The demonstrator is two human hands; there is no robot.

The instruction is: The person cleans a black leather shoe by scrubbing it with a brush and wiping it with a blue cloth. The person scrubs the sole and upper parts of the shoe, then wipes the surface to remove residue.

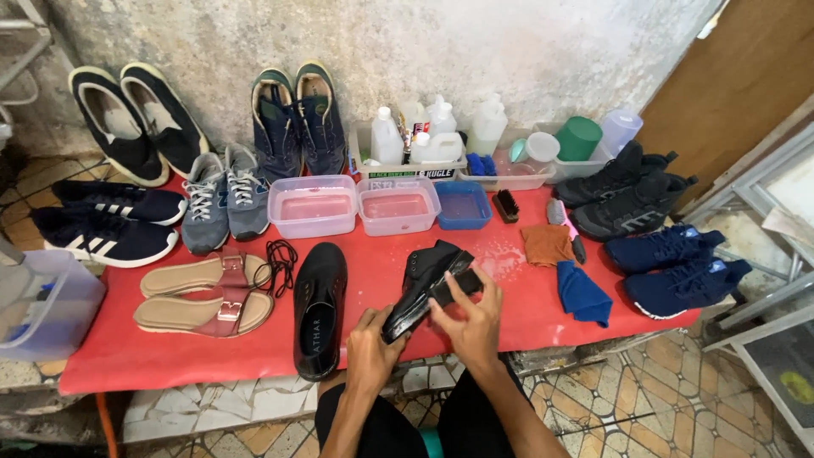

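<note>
The left hand [370, 339] grips a glossy black shoe [424, 284] by its toe, tilted above the red desk [170, 348] at its front edge. The right hand [469, 315] presses a dark brush [458, 284] against the upper: the brushing step, seemingly. Next, the shoe probably needs turning to expose unbrushed sides.

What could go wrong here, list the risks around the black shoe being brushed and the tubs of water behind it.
1. The left hand grips only the toe of the black shoe, so hard strokes from the brush in the right hand might twist it loose.
2. The water tubs sit just behind; a pushed shoe could knock one and spill.
3. The red mat looks wet near the orange cloth, so things may slide.
</note>
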